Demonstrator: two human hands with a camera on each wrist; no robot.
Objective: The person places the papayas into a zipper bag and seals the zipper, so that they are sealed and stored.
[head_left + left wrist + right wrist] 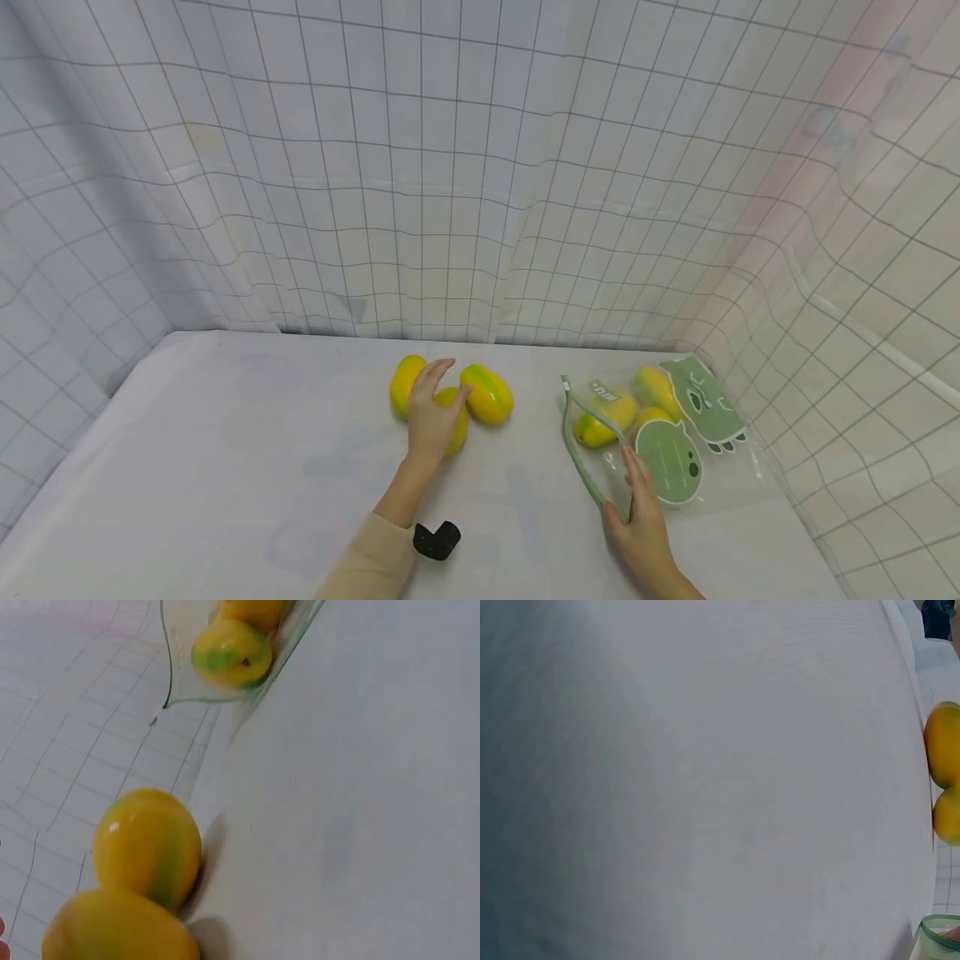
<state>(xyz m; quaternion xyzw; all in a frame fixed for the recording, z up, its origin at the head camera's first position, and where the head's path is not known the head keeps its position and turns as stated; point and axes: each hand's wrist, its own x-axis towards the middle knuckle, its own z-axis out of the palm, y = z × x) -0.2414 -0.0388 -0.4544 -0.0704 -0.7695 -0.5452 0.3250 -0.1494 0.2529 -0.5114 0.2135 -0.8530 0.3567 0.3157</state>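
Three yellow-green mangoes lie close together on the white table. My left hand (431, 421) is over the middle mango (455, 425), its fingers extended and thumb spread away from them. One mango (405, 385) sits left of that hand, and another (487, 394) to its right, just past the thumb. To the right lies a clear bag (592, 483) with a green rim and green cartoon prints. Several mangoes show inside, one (606, 418) near the mouth. With fairly straight fingers and thumb apart, my right hand (641, 525) touches the rim of the bag's gaping mouth.
A black device (437, 540) sits at the left wrist beside the beige sleeve (371, 558). White curtains with a dark grid (450, 167) hang behind the table (225, 467) and along both sides.
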